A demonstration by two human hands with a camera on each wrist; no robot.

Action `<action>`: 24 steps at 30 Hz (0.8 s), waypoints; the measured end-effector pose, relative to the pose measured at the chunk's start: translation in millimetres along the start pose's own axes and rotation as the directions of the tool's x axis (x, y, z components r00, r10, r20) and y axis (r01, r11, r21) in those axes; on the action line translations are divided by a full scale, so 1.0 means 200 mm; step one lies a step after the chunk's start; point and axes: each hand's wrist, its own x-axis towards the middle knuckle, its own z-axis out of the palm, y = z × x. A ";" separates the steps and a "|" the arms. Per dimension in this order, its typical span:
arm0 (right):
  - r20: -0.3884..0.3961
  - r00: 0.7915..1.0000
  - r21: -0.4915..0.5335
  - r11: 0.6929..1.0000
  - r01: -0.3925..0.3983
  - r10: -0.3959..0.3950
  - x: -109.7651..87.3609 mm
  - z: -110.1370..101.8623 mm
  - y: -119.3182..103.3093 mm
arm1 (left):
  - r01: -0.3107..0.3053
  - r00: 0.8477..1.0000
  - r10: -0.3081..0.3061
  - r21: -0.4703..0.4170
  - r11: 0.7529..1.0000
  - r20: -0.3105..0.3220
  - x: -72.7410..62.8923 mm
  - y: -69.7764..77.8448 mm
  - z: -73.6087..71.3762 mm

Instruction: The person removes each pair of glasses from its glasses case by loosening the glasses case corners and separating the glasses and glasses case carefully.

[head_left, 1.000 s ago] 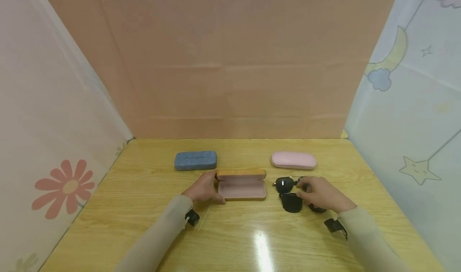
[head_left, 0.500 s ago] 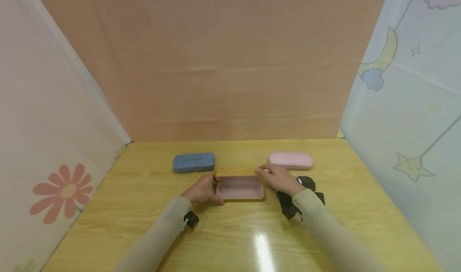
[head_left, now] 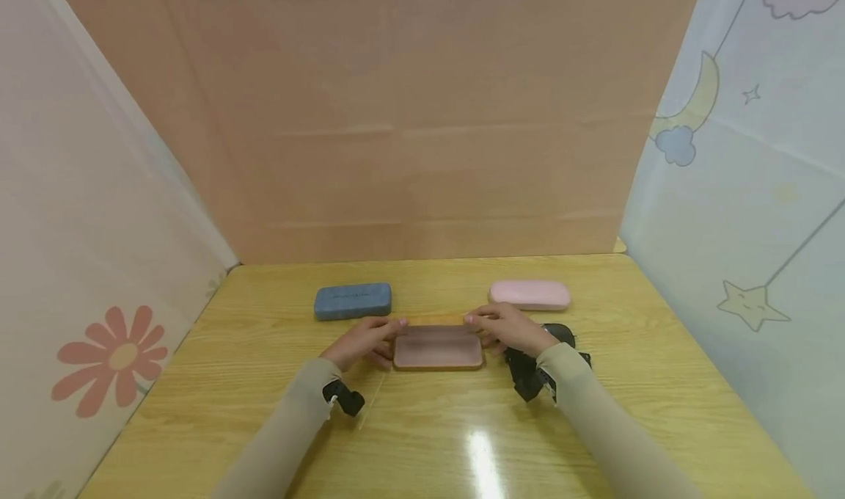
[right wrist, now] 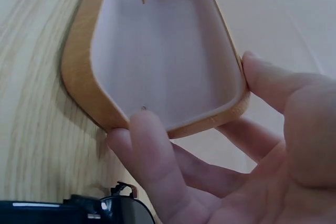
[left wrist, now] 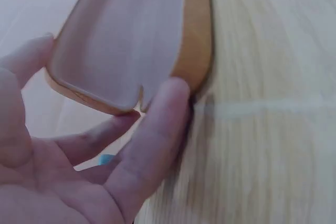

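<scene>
An orange-brown glasses case (head_left: 439, 351) with pink lining stands open on the table, its hollow facing me. At its left end my left hand (head_left: 365, 341) holds it, one digit on the lid edge and others around the lower corner in the left wrist view. My right hand (head_left: 510, 329) grips the right end likewise, with a fingertip (right wrist: 146, 124) at the hinge side. Both wrist views show the pink lining with nothing lying on it. Black sunglasses (head_left: 560, 332) lie beside the right hand, partly covered by the wrist and its strap.
A blue glasses case (head_left: 353, 301) lies shut behind the left hand, and a pink glasses case (head_left: 529, 295) behind the right one. The wooden table (head_left: 422, 440) ends at an orange-brown backdrop, with printed cloth walls at both sides.
My right hand has left the sunglasses and moved left to the open case's lid. My left hand has shifted its hold from the front corner up to the lid edge.
</scene>
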 end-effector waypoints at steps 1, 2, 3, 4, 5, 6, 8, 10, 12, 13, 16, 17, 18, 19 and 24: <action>0.012 1.000 0.000 1.000 0.006 -0.006 0.00 0.00 0.00 | 0.007 1.000 -0.007 0.002 1.000 0.000 0.00 0.00 0.00; 0.022 1.000 0.004 1.000 0.011 -0.011 0.00 0.00 0.00 | 0.014 1.000 -0.014 0.004 1.000 0.002 0.00 0.00 -0.01; 0.028 0.999 0.009 1.000 0.015 -0.016 0.00 -0.01 0.00 | 0.021 1.000 -0.021 0.007 1.000 0.004 0.00 0.01 -0.01; 0.035 0.999 0.010 1.000 0.023 -0.024 0.00 -0.01 0.00 | 0.022 1.000 -0.022 0.011 1.000 0.007 0.00 0.01 -0.01; 0.041 0.999 0.014 0.999 0.031 -0.032 0.00 -0.01 0.00 | 0.026 1.000 -0.026 0.013 1.000 0.014 0.00 0.01 -0.01; 0.045 0.998 0.016 0.999 0.040 -0.040 0.00 -0.01 0.00 | 0.031 0.999 -0.032 0.011 0.999 0.019 0.00 0.02 -0.01; 0.048 0.997 0.011 0.999 0.053 -0.054 0.00 -0.02 0.00 | 0.031 0.999 -0.031 0.006 0.999 0.031 0.00 0.02 -0.01; 0.042 0.996 -0.018 0.997 0.074 -0.073 -0.01 -0.02 0.01 | 0.027 0.999 -0.027 0.005 1.000 0.035 0.00 0.02 -0.01; 0.032 0.995 -0.057 0.994 0.094 -0.092 -0.01 -0.02 0.01 | 0.026 0.999 -0.026 0.002 1.000 0.033 0.00 0.02 -0.02; 0.027 0.994 -0.080 0.991 0.104 -0.102 -0.01 -0.02 0.01 | 0.024 0.999 -0.025 0.004 1.000 0.029 -0.01 0.02 -0.02; 0.013 0.991 -0.143 0.981 0.133 -0.133 -0.01 -0.01 0.02 | 0.009 1.000 -0.009 0.003 1.000 0.020 -0.02 0.02 -0.01; 0.010 0.990 -0.156 0.978 0.140 -0.141 -0.01 -0.01 0.02 | 0.005 1.000 -0.005 0.003 1.000 0.018 -0.02 0.01 -0.01; 0.006 0.989 -0.175 0.973 0.149 -0.150 -0.02 -0.01 0.02 | 0.000 1.000 0.000 0.001 1.000 0.017 -0.02 0.01 -0.01; 0.003 0.987 -0.190 0.969 0.155 -0.158 -0.02 -0.01 0.03 | -0.006 1.000 0.006 0.003 1.000 0.017 -0.03 0.01 -0.01; -0.015 0.984 -0.254 0.953 0.167 -0.177 -0.03 0.00 0.04 | -0.024 1.000 0.024 -0.004 1.000 0.020 -0.04 0.00 0.00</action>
